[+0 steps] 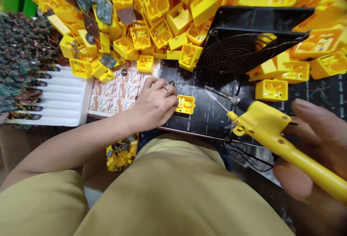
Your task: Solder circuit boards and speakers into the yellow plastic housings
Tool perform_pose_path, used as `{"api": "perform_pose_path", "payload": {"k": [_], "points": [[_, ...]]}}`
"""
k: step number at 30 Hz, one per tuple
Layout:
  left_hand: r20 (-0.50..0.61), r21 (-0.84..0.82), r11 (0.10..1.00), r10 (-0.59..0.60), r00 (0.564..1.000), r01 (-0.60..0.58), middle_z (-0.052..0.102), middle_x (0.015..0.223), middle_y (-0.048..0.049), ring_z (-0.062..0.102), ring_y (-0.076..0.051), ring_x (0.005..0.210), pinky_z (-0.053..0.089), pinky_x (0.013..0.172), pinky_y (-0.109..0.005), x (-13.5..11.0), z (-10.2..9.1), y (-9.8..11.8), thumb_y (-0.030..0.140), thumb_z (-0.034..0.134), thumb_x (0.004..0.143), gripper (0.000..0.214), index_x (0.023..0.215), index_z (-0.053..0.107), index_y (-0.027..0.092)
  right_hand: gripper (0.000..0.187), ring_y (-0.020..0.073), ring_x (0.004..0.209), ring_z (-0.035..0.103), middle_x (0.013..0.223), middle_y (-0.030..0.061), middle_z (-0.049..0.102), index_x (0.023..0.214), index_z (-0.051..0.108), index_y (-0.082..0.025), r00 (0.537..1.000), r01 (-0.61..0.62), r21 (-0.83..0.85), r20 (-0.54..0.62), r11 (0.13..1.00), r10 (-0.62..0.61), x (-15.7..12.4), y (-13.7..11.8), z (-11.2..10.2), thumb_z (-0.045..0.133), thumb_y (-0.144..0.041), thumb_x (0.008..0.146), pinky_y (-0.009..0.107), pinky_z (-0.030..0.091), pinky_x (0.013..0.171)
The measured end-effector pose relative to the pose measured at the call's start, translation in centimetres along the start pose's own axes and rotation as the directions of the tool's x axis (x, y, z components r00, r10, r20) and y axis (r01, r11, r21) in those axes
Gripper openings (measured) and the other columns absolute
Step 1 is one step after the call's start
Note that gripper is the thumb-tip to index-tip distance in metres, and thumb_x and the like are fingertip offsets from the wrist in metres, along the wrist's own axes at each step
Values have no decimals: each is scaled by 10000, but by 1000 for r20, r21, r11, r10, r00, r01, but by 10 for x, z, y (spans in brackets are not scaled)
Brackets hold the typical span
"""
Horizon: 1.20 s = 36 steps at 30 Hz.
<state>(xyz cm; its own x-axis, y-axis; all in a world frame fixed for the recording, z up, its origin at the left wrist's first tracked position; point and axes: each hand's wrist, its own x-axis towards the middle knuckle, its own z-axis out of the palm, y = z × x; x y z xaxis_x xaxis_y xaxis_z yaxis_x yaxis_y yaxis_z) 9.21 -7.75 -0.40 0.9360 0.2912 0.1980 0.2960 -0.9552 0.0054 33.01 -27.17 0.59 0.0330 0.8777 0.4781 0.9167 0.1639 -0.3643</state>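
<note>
Nearest, the right hand point(311, 149) has its grip closed around the handle of a yellow soldering iron point(271, 131), best held well back from the presumably hot metal tip. Beyond, the left hand point(154, 102) curls against a small yellow housing point(185, 104) lying on the desk's black mat point(206, 120); whether that grip pinches or only steadies it cannot be told. The housing looks light, stiff, slippery, and is best held by its side walls. Behind stand a fan point(244, 51) and heaped housings point(162, 15).

Left hand point(154, 102) rests on the black mat point(206, 116), fingertips touching a small yellow housing point(185, 104). Right hand point(311, 156) grips a yellow soldering iron point(271, 127), tip hanging above the mat just beside that housing. Behind, a heap of yellow housings point(162, 11) and a black fan point(244, 44).
</note>
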Motion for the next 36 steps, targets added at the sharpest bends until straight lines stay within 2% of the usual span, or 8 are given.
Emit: {"api": "perform_pose_path", "payload": {"k": [3, 5, 11, 14, 21, 28, 32, 36], "points": [[10, -95, 994, -55, 998, 55, 697, 945, -30, 542, -225, 903, 348, 852, -435, 2, 3, 0, 238, 537, 860, 168, 754, 655, 180, 529, 180, 762, 647, 977, 57, 653, 1380, 466, -333, 989, -119, 88, 99, 989, 110, 0, -6, -8, 491, -568, 907, 309, 520, 635], [39, -135, 987, -86, 996, 90, 690, 931, -31, 534, -228, 900, 339, 848, -439, 4, 3, 0, 233, 540, 841, 165, 735, 657, 183, 456, 170, 775, 632, 927, 44, 641, 1363, 481, -335, 978, -105, 141, 192, 984, 77, 5, -7, -9, 514, -471, 929, 304, 513, 669], [160, -110, 983, -127, 979, 146, 682, 890, -42, 547, -247, 878, 358, 813, -441, 16, -2, 1, 260, 540, 833, 188, 722, 677, 197, 525, 144, 790, 625, 905, 78, 649, 1344, 506, -157, 931, 313, 237, 115, 920, -347, 19, 7, 1, 575, -438, 906, 258, 523, 670], [211, -54, 993, -88, 973, 102, 689, 823, -48, 575, -232, 834, 393, 759, -392, 18, -6, 0, 268, 512, 873, 215, 766, 679, 186, 512, 130, 751, 636, 892, 56, 674, 1323, 513, -162, 944, 299, 193, 83, 934, -319, 20, 8, 4, 680, -236, 845, 226, 533, 660], [295, 29, 999, -38, 955, 30, 699, 806, -53, 634, -165, 710, 413, 588, -262, 12, -8, -3, 226, 434, 932, 248, 881, 671, 173, 316, 111, 677, 669, 828, 11, 710, 1120, 588, -208, 965, 248, 227, 34, 942, -262, 26, 8, 12, 704, -264, 831, 173, 553, 577], [316, -40, 998, -38, 948, 54, 686, 738, -58, 652, -176, 674, 439, 584, -266, 11, -10, 0, 221, 422, 925, 249, 856, 649, 146, 381, 102, 744, 669, 873, 33, 712, 1140, 586, -173, 960, 251, 254, 56, 934, -273, 24, 12, 12, 741, -228, 797, 171, 559, 658], [341, 17, 998, -64, 938, 62, 673, 716, -72, 655, -199, 664, 421, 559, -282, 14, -10, 4, 249, 393, 926, 288, 822, 641, 147, 505, 118, 837, 680, 950, 22, 712, 1244, 526, -236, 952, 210, 316, 148, 925, -267, 17, 18, 10, 744, -212, 789, 215, 569, 776], [423, 50, 995, -101, 900, 88, 683, 766, -76, 661, -211, 692, 397, 542, -284, 21, -13, 9, 249, 419, 897, 254, 837, 644, 148, 251, 93, 767, 679, 872, -7, 708, 1097, 566, -241, 922, 294, 314, 155, 903, -354, 22, 21, 13, 658, -227, 864, 192, 574, 746]]}}
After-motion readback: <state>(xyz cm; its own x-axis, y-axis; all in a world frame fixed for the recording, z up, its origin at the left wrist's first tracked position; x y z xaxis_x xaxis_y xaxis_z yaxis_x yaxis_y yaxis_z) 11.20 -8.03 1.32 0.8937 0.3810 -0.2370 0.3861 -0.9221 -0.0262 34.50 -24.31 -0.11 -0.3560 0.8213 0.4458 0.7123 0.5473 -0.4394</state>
